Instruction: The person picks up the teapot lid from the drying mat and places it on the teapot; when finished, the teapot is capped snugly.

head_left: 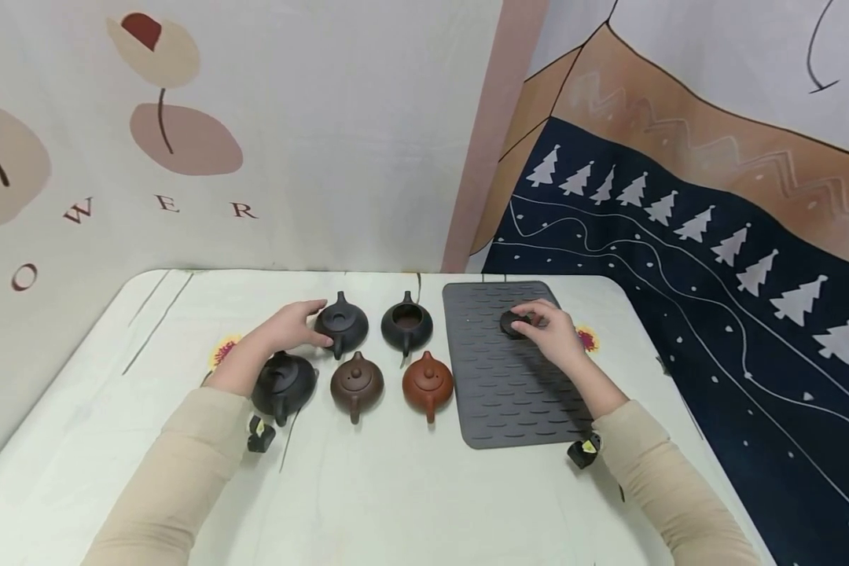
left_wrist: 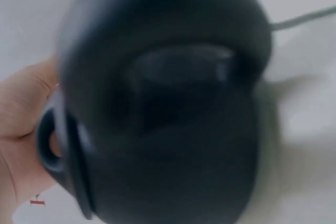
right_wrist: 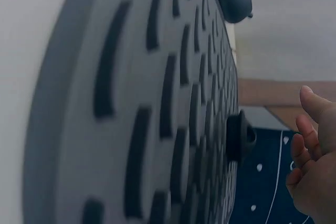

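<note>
My left hand (head_left: 295, 325) holds the left side of a black teapot (head_left: 347, 328) in the back row, thumb on the near side and fingers on the far side. A second black teapot (head_left: 284, 387), close below that wrist, fills most of the left wrist view, where its handle (left_wrist: 168, 19) and the knob of its lid (left_wrist: 48, 145) show. On the grey ridged mat (head_left: 495, 393) lies a black teapot lid (head_left: 512, 324). Over it is my right hand (head_left: 552, 334); the right wrist view shows loosely bent fingers apart from the lid (right_wrist: 240, 137).
Right of the held teapot stands a lidless black teapot (head_left: 406, 326). A brown teapot (head_left: 357, 384) and a reddish-orange teapot (head_left: 428, 384) stand in the front row, the latter close to the mat's left edge. Printed cloth hangs behind the white table (head_left: 368, 495).
</note>
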`<state>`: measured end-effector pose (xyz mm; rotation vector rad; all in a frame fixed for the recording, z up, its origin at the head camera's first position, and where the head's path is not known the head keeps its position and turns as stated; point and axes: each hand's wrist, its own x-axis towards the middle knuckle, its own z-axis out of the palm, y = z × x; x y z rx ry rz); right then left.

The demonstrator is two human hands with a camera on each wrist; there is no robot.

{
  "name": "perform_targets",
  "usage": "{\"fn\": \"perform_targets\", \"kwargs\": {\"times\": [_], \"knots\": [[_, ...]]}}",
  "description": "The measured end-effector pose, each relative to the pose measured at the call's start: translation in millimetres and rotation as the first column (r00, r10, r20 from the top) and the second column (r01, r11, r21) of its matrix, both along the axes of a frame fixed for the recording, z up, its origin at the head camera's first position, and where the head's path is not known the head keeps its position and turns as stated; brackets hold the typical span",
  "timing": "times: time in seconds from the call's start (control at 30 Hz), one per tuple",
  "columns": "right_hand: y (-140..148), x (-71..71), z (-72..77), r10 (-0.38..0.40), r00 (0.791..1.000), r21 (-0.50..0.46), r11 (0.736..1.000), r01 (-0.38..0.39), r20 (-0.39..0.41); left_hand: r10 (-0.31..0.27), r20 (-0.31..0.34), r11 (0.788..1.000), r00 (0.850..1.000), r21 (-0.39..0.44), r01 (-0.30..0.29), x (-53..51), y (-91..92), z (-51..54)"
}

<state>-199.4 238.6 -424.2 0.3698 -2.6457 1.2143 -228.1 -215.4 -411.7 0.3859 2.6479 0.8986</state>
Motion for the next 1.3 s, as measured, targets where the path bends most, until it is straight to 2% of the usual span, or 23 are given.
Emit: {"fn": "perform_targets", "kwargs": {"times": [0.27,0.47,0.7,0.93,1.1,1.3], "knots": [[17.8,-14.6,-8.9,-0.011,0.999,0.012,1.0,0.011,0.03,-0.008,-0.067,0.999,0.998,0.045,0.011,4.0,10.0,17.7],[23.7,-23.0,-15.3,-0.015,0.997,0.01,1.0,0.014,0.082,-0.038,-0.113,0.993,0.993,0.106,0.05,8.3,28.2,20.8],[21.8,-29.0,-19.2,-0.024,0.989,0.017,1.0,0.022,0.144,-0.053,-0.148,0.981,0.988,0.178,0.079,16.4,52.4,13.5],[22.1,-32.9,-24.6,-0.047,0.977,0.021,0.999,0.044,0.206,-0.041,-0.17,0.971,0.985,0.224,0.079,21.1,70.5,5.2],[22.2,-33.4,-26.7,-0.038,0.98,0.022,0.999,0.035,0.193,-0.045,-0.175,0.97,0.984,0.227,0.085,19.1,76.5,-0.2],[21.7,-33.3,-28.6,-0.041,0.986,0.036,0.999,0.036,0.159,-0.047,-0.137,0.971,0.989,0.228,0.078,13.2,83.3,-6.4]]}}
